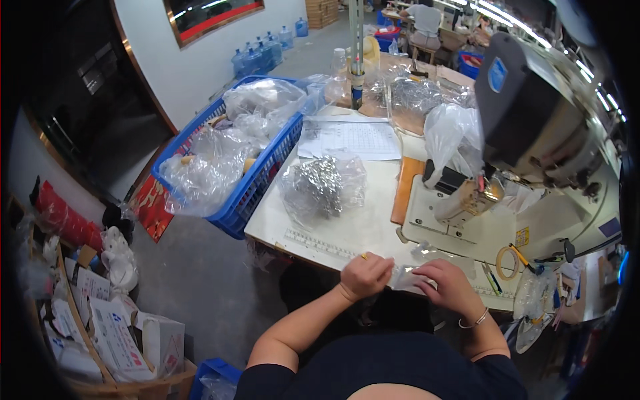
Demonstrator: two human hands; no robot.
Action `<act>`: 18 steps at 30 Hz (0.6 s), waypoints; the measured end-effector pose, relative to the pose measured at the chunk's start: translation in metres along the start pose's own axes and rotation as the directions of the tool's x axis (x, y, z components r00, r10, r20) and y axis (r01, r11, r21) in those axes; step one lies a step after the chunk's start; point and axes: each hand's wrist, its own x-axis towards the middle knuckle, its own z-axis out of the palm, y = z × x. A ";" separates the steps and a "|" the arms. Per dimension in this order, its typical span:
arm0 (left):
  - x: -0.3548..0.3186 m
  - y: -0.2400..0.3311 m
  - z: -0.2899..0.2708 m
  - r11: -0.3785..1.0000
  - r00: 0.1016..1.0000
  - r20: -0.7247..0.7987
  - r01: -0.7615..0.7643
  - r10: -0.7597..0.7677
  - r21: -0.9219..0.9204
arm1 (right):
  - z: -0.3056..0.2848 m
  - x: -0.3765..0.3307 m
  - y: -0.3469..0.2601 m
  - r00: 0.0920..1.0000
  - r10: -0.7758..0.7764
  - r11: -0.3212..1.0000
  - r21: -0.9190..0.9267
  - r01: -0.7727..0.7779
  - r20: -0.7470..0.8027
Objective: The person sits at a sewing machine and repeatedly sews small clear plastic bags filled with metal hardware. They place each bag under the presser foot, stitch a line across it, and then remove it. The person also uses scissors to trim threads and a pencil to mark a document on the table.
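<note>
White-topped desk (pixel 377 237) under a dark metal sewing machine (pixel 520 107) | thin clear plastic piece (pixel 402 277), front-left of machine: pinched in my left hand (pixel 365 275); my right hand (pixel 443 285) bends over it, grip unclear | uneven tugging might tear it | left of machine, crinkled silver bundle (pixel 320 187), farther left blue rectangular plastic basket (pixel 272 157), could crowd me

A packet (pixel 403 277) is between the hands (pixel 365 275) at the tabletop's (pixel 268 225) front edge; behind, leftward, lies a bundle (pixel 321 187), then papers (pixel 350 140). The machine (pixel 527 110) stands right, pens (pixel 492 279) before it. Left, a basket (pixel 272 161) contains bags (pixel 212 167); jugs (pixel 257 59) stand behind.
</note>
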 end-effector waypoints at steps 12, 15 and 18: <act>-0.010 -0.059 -0.108 0.621 0.862 0.429 0.495 -0.268 -0.608 | 0.057 0.347 0.237 0.747 0.309 0.764 -0.313 -0.564 -0.589; 0.000 -0.066 -0.168 0.590 0.710 0.433 0.704 -0.555 -0.396 | 0.077 0.377 0.232 0.550 0.654 0.580 -0.122 -0.805 -0.519; 0.020 -0.066 -0.207 0.406 0.506 0.401 0.859 -0.764 -0.311 | 0.062 0.353 0.203 0.555 0.724 0.566 -0.107 -0.817 -0.410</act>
